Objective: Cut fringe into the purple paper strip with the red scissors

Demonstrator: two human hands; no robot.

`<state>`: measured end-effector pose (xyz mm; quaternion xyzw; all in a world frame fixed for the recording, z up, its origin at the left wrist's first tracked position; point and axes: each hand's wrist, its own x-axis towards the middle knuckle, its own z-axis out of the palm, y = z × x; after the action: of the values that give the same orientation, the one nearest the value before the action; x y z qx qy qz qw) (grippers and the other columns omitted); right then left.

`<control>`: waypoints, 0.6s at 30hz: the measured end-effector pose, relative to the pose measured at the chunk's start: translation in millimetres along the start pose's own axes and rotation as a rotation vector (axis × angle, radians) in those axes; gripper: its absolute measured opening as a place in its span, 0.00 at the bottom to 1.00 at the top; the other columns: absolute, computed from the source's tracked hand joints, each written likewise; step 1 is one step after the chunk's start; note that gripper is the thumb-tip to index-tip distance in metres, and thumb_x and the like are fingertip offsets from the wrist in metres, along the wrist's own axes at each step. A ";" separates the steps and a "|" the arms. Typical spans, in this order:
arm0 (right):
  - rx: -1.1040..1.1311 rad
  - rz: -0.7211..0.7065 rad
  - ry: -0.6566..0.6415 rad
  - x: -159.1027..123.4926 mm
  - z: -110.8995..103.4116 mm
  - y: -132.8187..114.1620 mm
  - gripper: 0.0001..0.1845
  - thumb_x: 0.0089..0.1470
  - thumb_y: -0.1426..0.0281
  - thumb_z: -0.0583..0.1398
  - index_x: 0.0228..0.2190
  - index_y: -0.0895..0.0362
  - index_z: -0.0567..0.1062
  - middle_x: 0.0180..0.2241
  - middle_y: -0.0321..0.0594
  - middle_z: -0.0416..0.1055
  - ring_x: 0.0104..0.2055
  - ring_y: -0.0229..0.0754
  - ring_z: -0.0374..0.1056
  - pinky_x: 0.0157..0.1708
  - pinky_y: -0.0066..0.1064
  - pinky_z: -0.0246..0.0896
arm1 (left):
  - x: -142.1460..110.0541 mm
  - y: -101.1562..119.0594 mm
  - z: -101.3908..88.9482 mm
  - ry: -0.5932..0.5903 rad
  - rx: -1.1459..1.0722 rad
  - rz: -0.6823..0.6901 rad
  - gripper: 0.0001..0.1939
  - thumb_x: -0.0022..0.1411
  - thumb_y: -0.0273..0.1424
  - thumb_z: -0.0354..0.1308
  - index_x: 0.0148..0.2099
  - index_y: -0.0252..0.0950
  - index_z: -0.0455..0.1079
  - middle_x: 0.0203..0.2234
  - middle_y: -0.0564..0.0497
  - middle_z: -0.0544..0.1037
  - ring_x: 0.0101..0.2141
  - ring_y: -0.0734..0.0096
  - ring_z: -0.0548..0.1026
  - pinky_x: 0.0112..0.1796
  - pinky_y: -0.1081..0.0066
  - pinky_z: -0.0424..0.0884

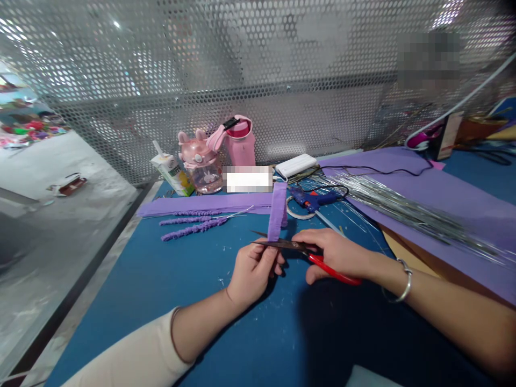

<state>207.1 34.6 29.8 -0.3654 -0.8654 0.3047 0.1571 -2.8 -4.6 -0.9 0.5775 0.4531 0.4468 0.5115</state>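
Note:
My left hand [253,271] pinches the lower end of a purple crepe paper strip [277,212], which stands up from the fingers and folds over at its top. In my right hand [338,252] is a pair of scissors [330,270] with red handles and dark blades. The blades are parted, with the strip between them just above my left fingertips. Behind the hands lie a long stack of purple paper strips [209,203] and several fuzzy purple stems [193,228]. A blue glue gun [314,200] rests beyond my right hand.
At the back stand a juice carton [173,174], a clear pink cup [205,174] and a pink bottle [241,148]. A white power bank [296,165] lies nearby. Silver wires [403,209] spread over purple sheets [463,188] at right. A perforated metal panel [193,70] closes the back.

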 end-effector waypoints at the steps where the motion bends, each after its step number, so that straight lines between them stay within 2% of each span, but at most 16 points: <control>1: 0.000 -0.001 0.001 -0.1 0.0 0.4 0.32 0.37 0.49 0.67 0.40 0.57 0.74 0.31 0.37 0.70 0.30 0.38 0.62 0.29 0.27 0.57 | -0.1 0.2 -0.1 0.001 0.003 -0.003 0.20 0.64 0.43 0.50 0.28 0.32 0.69 0.16 0.52 0.71 0.17 0.79 0.67 0.21 0.78 0.63; 13: 0.042 0.015 0.000 -0.4 1.8 3.8 0.32 0.38 0.48 0.66 0.40 0.56 0.74 0.26 0.34 0.66 0.26 0.36 0.57 0.25 0.25 0.53 | 0.8 -2.6 -0.2 0.008 -0.005 -0.031 0.21 0.64 0.44 0.50 0.29 0.31 0.70 0.15 0.52 0.71 0.16 0.79 0.67 0.20 0.79 0.62; 18: 0.091 0.044 -0.036 -0.2 -4.2 2.1 0.28 0.40 0.49 0.66 0.38 0.56 0.74 0.26 0.32 0.64 0.26 0.35 0.54 0.25 0.25 0.52 | 2.2 -2.7 0.8 -0.033 -0.061 -0.060 0.19 0.63 0.44 0.51 0.37 0.31 0.68 0.25 0.49 0.76 0.18 0.78 0.71 0.18 0.79 0.63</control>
<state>210.5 37.4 31.6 -0.3713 -0.8451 0.3537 0.1513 -1.8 -2.4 -3.5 0.5551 0.4477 0.4352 0.5496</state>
